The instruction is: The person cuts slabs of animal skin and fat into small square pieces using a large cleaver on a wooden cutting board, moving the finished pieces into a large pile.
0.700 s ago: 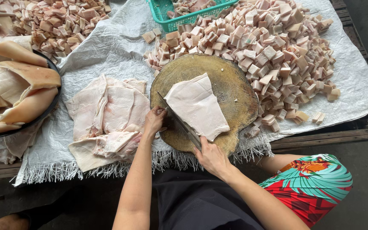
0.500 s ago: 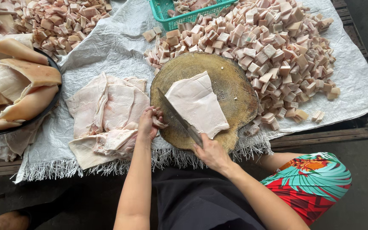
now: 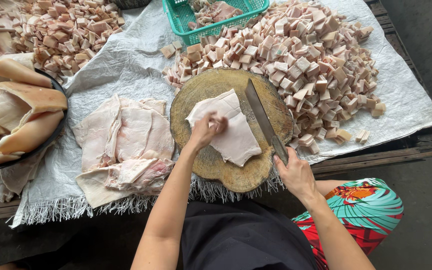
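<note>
On the round wooden chopping block [image 3: 226, 165], the head view shows the left hand [image 3: 205, 131] now pressing curled fingers onto the pale slab of pork skin [image 3: 231, 131]. The right hand [image 3: 294, 172], gripping the cleaver [image 3: 265, 120], has swung it from the slab's left edge to its right, ready for cutting.

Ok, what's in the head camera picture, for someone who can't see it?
A person's left hand presses a pale meat slab on a round wooden board while the right hand holds a cleaver beside it. Cut cubes are heaped behind.
</note>
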